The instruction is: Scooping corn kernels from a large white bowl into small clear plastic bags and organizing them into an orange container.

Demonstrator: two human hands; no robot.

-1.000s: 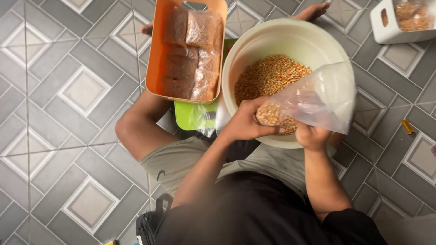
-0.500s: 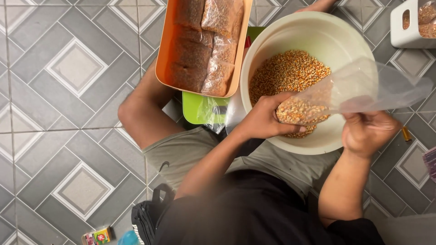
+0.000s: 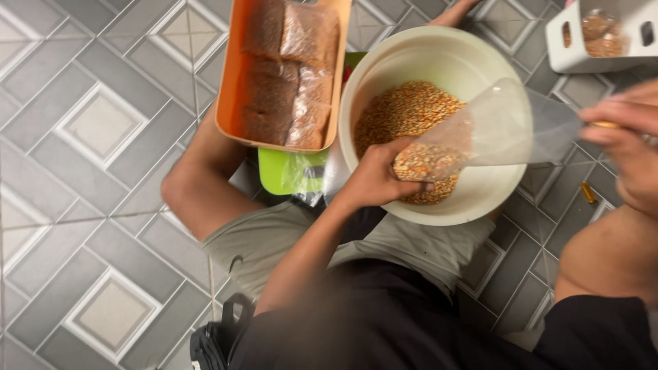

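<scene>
Cupping the filled bottom of a clear plastic bag [image 3: 473, 140], the left hand [image 3: 375, 179] closes around its load of yellow-orange grain, over the cream bowl [image 3: 439, 58] of loose grain. The right hand [image 3: 627, 140], at three o'clock, pinches the bag's mouth shut and stretched. Keeping the mouth pulled taut and level seems wise, so nothing spills. At eleven o'clock an orange tray [image 3: 229, 103] holds sealed clear packets [image 3: 288, 75] of brownish grain; a white basket [image 3: 569, 41] sits at one o'clock.
</scene>
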